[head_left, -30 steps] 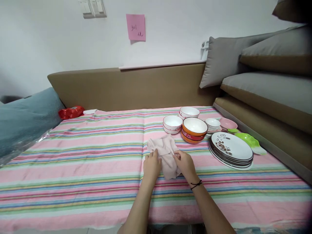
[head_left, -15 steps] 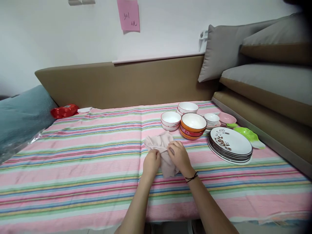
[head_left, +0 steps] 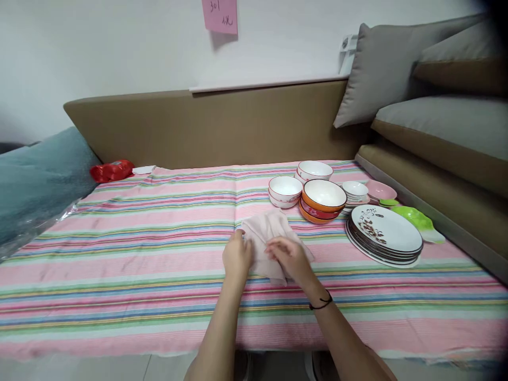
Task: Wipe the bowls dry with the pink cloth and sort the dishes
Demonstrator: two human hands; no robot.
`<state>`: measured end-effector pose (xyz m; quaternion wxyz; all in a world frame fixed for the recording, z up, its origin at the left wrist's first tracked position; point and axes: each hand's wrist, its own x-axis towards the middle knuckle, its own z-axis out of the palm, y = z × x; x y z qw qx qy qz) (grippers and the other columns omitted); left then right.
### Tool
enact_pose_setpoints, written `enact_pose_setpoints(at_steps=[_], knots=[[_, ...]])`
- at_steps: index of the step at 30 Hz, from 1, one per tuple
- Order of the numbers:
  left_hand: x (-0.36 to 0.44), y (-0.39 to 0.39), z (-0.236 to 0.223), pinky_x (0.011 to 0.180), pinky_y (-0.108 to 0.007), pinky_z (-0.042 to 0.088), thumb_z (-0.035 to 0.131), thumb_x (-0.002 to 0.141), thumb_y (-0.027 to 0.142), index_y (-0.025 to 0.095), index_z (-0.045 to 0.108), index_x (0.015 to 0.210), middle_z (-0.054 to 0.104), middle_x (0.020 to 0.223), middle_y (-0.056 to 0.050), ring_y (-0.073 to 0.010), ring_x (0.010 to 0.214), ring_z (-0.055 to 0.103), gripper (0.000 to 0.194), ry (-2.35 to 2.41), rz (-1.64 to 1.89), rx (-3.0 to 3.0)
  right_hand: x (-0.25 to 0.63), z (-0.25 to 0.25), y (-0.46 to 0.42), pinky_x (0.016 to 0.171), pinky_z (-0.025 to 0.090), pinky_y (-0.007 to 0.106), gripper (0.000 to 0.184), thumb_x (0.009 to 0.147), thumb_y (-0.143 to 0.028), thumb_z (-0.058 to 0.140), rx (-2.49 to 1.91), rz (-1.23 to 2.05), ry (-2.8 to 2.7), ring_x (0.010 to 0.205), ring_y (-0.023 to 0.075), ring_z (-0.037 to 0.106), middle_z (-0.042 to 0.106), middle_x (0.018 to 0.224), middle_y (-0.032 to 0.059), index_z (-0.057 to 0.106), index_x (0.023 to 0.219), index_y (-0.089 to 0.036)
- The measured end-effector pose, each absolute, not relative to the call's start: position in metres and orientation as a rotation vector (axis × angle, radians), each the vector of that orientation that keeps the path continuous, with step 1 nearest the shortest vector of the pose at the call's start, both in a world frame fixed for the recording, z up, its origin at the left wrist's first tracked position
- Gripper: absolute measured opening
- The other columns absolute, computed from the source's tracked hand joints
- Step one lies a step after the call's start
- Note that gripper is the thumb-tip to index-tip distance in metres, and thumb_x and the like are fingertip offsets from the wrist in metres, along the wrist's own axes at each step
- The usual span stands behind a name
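Note:
A pale pink cloth (head_left: 273,227) lies loosely spread and creased on the striped sheet, in the middle of the head view. At its left edge is my left hand (head_left: 237,256), fingers closed on the fabric. Over the cloth's right part hovers my right hand (head_left: 292,258), its fingers loosely curled and slightly apart, a little blurred. I see nothing held in it, and a dark band circles that wrist. Just beyond the cloth stand a white red-rimmed bowl stack (head_left: 284,191) and an orange-and-red bowl stack (head_left: 323,198).
Plates with brown flowers (head_left: 391,230) are stacked at right. Behind them are small white dishes (head_left: 355,189), a pink bowl (head_left: 381,189) and a green leaf-shaped dish (head_left: 415,218). More white bowls (head_left: 315,169) stand farther back. A red package (head_left: 112,171) lies far left; cushions (head_left: 444,124) rise at right.
The cloth has gone from bunched to more spread out. My hands have moved apart, the left one to the left, and the right fingers have loosened. The camera view has shifted slightly.

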<state>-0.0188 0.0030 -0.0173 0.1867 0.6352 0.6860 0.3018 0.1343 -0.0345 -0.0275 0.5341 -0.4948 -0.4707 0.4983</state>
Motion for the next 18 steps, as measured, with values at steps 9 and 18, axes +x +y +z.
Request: enact_pose_setpoints(at_steps=[9,18], knots=[[-0.012,-0.034,0.002,0.05,-0.018,0.027,0.072,0.077,0.032,0.023,-0.003,0.154,0.031,0.049,0.014,-0.0064,0.046,0.026,0.107,1.025,0.989,1.376,0.154,-0.008,-0.062,0.04,0.025,0.02,0.1,0.075,-0.033,0.072,-1.085,1.119,-0.962,0.04,0.0073,0.027,0.04,0.044,-0.0134,0.012,0.154,-0.023],[-0.01,-0.03,0.003,0.046,-0.015,0.027,0.078,0.071,0.029,0.023,-0.017,0.15,0.035,0.049,0.015,-0.0051,0.045,0.028,0.124,0.963,0.944,1.326,0.152,-0.012,-0.059,0.045,0.029,0.021,0.111,0.077,-0.027,0.072,-1.069,1.168,-1.115,0.044,0.0082,0.032,0.043,0.048,-0.0134,-0.007,0.153,-0.024]])
